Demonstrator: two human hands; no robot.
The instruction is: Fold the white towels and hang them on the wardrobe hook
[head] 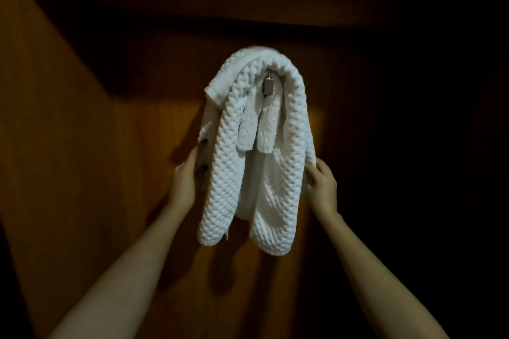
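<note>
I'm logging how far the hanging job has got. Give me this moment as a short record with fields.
place: inside a dim wooden wardrobe
towels: white towels draped over the hook, ends hanging down on both sides
hook: metal hook, partly showing under the top fold
left hand: left hand holds the towels' left edge
right hand: right hand holds the towels' right edge
stage: hung, hands not yet let go
unclear: how many towels, in this low light

Wardrobe hook [268, 87] carries white towels [228, 173], draped over.
</note>
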